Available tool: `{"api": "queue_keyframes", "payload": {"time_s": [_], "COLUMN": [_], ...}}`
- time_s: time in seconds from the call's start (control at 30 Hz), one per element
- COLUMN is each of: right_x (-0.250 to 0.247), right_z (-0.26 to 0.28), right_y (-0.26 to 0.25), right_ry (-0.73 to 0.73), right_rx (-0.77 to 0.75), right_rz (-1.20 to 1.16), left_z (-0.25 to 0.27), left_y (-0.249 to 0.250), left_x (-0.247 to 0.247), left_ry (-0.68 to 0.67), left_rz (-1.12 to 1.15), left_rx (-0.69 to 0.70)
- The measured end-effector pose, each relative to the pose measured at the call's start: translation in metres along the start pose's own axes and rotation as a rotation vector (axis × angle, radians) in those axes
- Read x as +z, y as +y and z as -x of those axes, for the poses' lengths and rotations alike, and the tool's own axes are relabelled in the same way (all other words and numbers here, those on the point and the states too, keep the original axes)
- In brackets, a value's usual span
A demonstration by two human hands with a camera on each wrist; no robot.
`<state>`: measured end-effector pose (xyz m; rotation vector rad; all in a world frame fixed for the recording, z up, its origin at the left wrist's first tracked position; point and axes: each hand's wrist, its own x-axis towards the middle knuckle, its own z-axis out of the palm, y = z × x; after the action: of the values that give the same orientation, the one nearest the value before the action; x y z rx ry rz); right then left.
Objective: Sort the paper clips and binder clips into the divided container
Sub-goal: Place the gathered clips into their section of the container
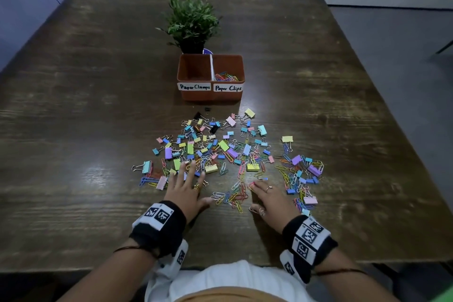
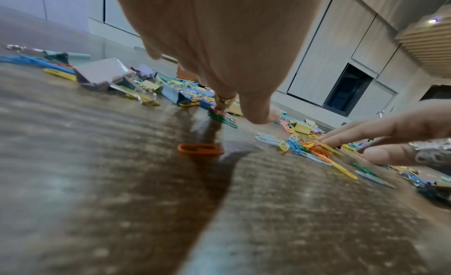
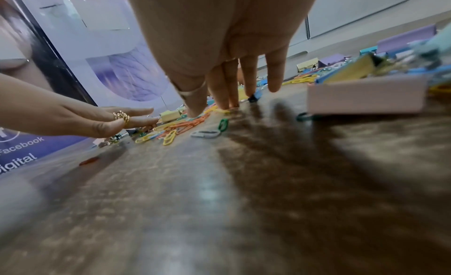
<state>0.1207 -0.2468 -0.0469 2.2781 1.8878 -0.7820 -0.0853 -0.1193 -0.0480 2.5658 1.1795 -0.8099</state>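
Observation:
A wide scatter of coloured binder clips (image 1: 215, 144) and paper clips (image 1: 232, 195) covers the table's middle. Behind it stands the orange divided container (image 1: 210, 95), labelled "Paper Clamps" left and "Paper Clips" right; several paper clips (image 1: 226, 76) lie in the right half, and no clips show in the left half. My left hand (image 1: 188, 186) lies flat with straight fingers on the pile's near left. My right hand (image 1: 266, 197) rests with straight fingers (image 3: 224, 98) touching a small heap of paper clips (image 3: 185, 125). Neither hand holds anything.
A potted green plant (image 1: 192, 22) stands just behind the container. A second patch of clips (image 1: 301, 174) spreads to the right of my right hand. A pink binder clip (image 3: 366, 94) lies close beside the right hand. An orange paper clip (image 2: 201, 149) lies alone under the left hand.

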Motion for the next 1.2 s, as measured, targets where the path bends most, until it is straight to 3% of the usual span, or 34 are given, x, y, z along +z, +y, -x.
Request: {"api": "queue_keyframes", "payload": {"time_s": [0.07,0.17,0.27,0.47,0.6,0.7,0.87,1.03,1.2], "right_x": [-0.004,-0.010,-0.008,-0.002,0.006,0.003,-0.004,-0.010,-0.001], "right_z": [-0.002,-0.015,-0.031,-0.022,-0.004,-0.008,-0.035,-0.035,-0.024], "right_y": [-0.006,-0.018,-0.025,-0.014,0.008,0.015,0.005,0.011,0.012], "right_ry": [0.053,0.047,-0.021,0.043,-0.034,-0.008,0.047,0.116,0.156], "right_rx": [0.015,-0.038,-0.050,0.036,0.153,0.202,0.102,0.191,0.016], "right_rz": [0.005,-0.005,0.080,0.135,0.151,0.136,0.109,0.090,0.049], "left_z": [0.002,-0.002,-0.011,-0.009,-0.012,-0.021,-0.034,-0.030,-0.021], "left_y": [0.003,0.014,0.023,-0.011,-0.008,0.014,0.036,0.036,0.036], "left_x": [-0.005,-0.010,-0.015,-0.011,-0.017,-0.022,-0.014,-0.011,-0.007], "left_ry": [0.049,0.088,0.036,0.037,0.051,0.052,-0.022,-0.004,-0.005], "left_rz": [0.034,0.025,0.004,0.040,0.007,0.005,0.063,0.029,-0.005], "left_rx": [-0.037,0.061,0.129,0.020,0.137,0.236,0.203,0.207,0.243]}}
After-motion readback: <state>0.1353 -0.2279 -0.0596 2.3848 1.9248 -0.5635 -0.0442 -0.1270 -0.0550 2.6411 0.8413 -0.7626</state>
